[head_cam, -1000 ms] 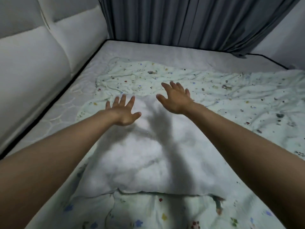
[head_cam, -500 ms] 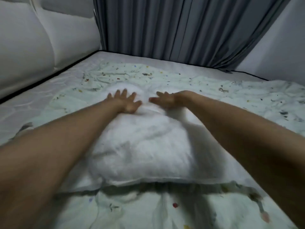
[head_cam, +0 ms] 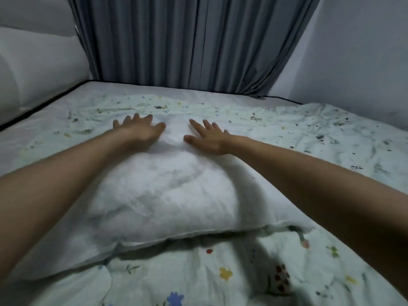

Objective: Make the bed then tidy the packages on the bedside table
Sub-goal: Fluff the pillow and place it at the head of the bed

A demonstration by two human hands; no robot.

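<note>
Grey curtains (head_cam: 194,40) hang in folds behind the bed, with a pale wall (head_cam: 357,51) to their right and a padded white headboard (head_cam: 37,62) along the left side. We see the mattress (head_cam: 154,88) bare in a strip below the curtains. A light, crumpled quilt (head_cam: 309,133) printed with small coloured flowers and specks covers most of it and runs to the near edge of the view.

A plump white pillow (head_cam: 159,195) lies on the quilt in the middle, and its flat near hem rests on the flowered cloth. We reach over it with both bare arms. Our left hand (head_cam: 141,131) lies palm down on the far left part of the pillow, fingers spread and stretched out, gripping nothing. Our right hand (head_cam: 209,138) lies palm down on the far right part, fingers likewise fanned and flat, with nothing in its hold. The two hands sit near each other with a hump of pillow between them. The left one is slightly blurred. We cannot see the bedside table or the packages from here.
</note>
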